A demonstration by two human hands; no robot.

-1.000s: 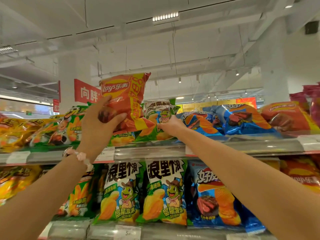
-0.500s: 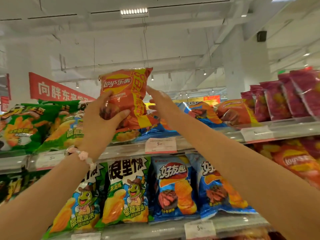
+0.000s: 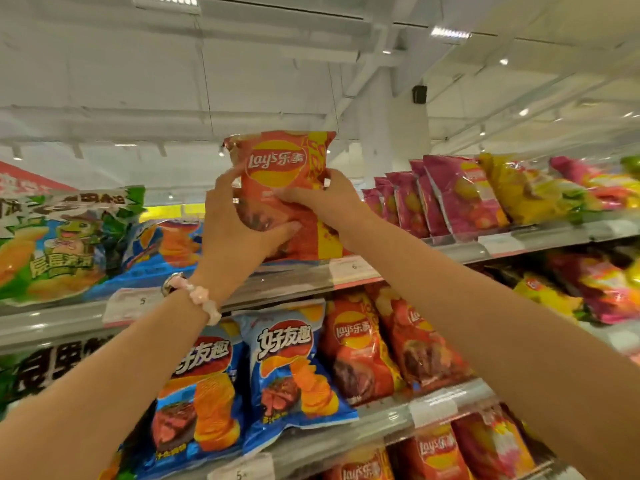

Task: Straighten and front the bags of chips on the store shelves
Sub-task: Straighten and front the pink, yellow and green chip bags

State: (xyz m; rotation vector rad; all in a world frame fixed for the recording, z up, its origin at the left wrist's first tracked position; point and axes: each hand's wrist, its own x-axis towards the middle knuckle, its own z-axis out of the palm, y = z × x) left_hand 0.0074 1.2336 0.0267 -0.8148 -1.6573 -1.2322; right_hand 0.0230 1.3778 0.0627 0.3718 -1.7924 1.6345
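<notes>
Head view: red bag (image 3: 287,188) is held upright above the top shelf (image 3: 294,282) edge, logo facing out. Left hand (image 3: 239,223) grips its left edge and lower front, thumb across the front; right hand (image 3: 322,202) grips the right side, fingers wrapped over the front.

Handling, judged: light, air-filled, soft foil; slippery film, contents fragile. Best held at the side edges or top seal, not squeezed mid-panel. Crushing is the risk if it is pushed hard into the row.

Writing: "Lay's 乐事" is read on the held bag and on red bags (image 3: 360,351) below the right hand. "好友趣" is read on blue bags (image 3: 291,368) below the hands. Green bag (image 3: 65,240), left of the left hand, carries text too distorted to be read. Price tags (image 3: 353,268) show digits, partly legible. Purple bags (image 3: 460,195) sit right of the right hand; print unreadable.
</notes>
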